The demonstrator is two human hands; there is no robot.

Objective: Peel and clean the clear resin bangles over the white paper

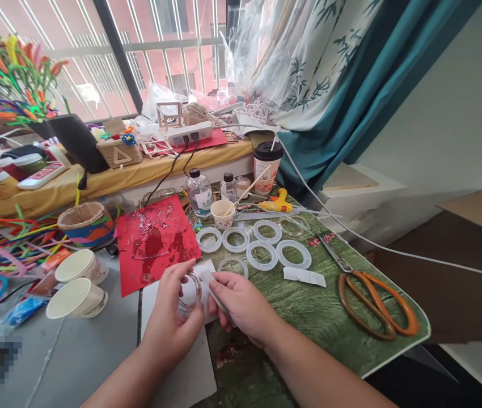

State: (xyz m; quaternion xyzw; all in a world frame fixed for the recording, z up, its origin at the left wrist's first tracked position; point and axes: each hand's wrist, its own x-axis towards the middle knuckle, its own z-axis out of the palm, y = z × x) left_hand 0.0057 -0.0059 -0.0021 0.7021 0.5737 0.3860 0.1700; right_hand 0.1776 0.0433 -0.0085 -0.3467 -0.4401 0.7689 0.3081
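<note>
The likeliest mishap was a slip: the clear ring (199, 289) looked smooth and narrow, and the left hand (175, 323) had it only by its rim, so a hard push from the other side might have sprung it loose. From there it could have dropped onto the white sheet (190, 368) beneath, or rolled onto the green tabletop (300, 340). If its surface was tacky, which could not be told, the white strip (206, 273) might have left lint or smears. A sideways swing of the right hand (241, 303) could also have nudged the thin transparent ring (245, 267) lying just beyond the knuckles. Farther back, the wooden stick (252, 190) leaned well out of its small paper cup (223, 215); a bump there might have tipped both.

The clear ring was see-through and glossy, with bright glints along its band and skin tones showing through. It was held above the white sheet, near the left side of the tabletop and well apart from the rounded right corner, where the orange-handled scissors (409, 323) lay. The left fingers were curled, thumb and forefinger parted by about the ring's breadth, with the ring between them. The right thumb and fingers were pinched nearly together on the white strip, whose lower part the hand hid.
</note>
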